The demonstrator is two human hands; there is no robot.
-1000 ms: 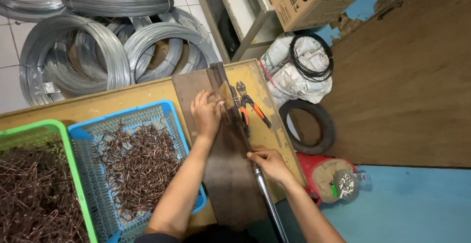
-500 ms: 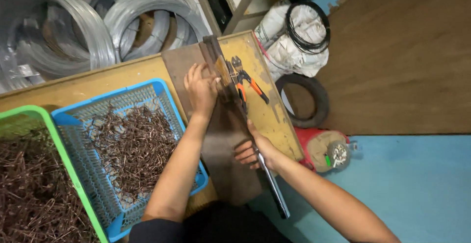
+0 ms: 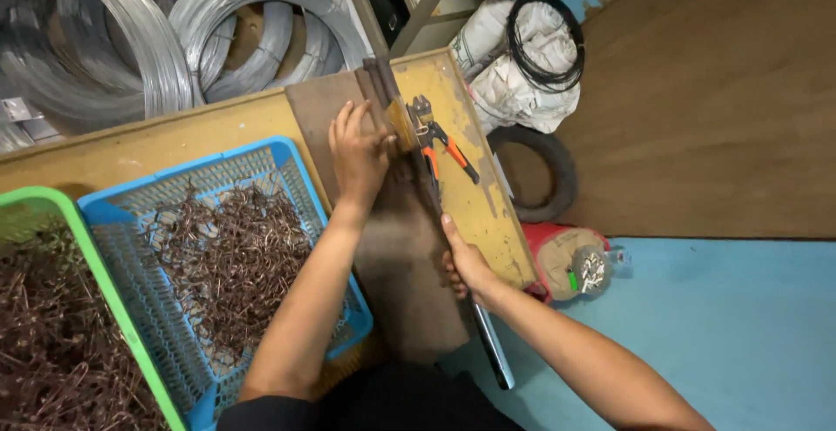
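Observation:
My left hand (image 3: 358,152) lies flat on a dark metal plate (image 3: 409,283) fixed to the yellow workbench (image 3: 483,209), its fingers pressing beside the hinged metal jaw (image 3: 380,78) at the plate's far end. My right hand (image 3: 466,263) is closed around the long metal lever bar (image 3: 488,348), which runs along the plate's right edge toward me. Whatever is under my left fingers is hidden. Orange-handled pliers (image 3: 442,139) lie on the bench just right of my left hand.
A blue basket (image 3: 305,187) of rusty bent wire pieces sits left of the plate, with a green basket (image 3: 96,266) of more beside it. Coils of silver wire (image 3: 235,22) stand behind the bench. A black tyre (image 3: 557,174), white sacks (image 3: 522,65) and a red bag (image 3: 557,252) lie right.
The lever bar has swung down toward me with my right hand sliding along it. My left hand stays pressed on the plate. The view has shifted closer.

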